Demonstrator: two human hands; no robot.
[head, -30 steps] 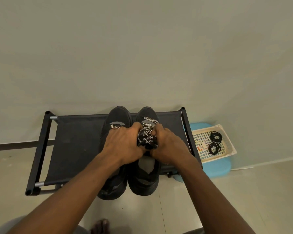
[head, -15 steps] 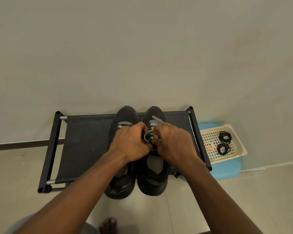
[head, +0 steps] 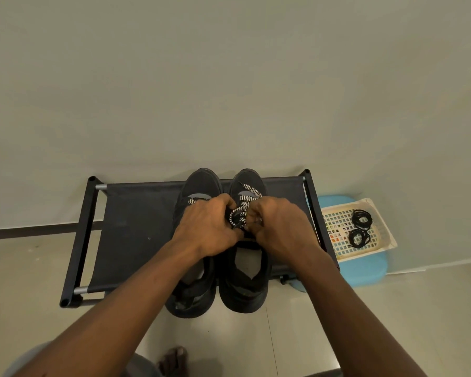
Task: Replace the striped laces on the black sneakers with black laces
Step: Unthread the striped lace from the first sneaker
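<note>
- On a low black rack (head: 136,227), the left hand (head: 210,227) and right hand (head: 278,229) pinch the knotted striped lace (head: 241,213) on the right sneaker (head: 242,289).
- The step appears to be untying; next, the lace needs drawing out of the eyelets.
- Far right, coiled black laces (head: 360,227) lie in a basket (head: 335,221).
</note>
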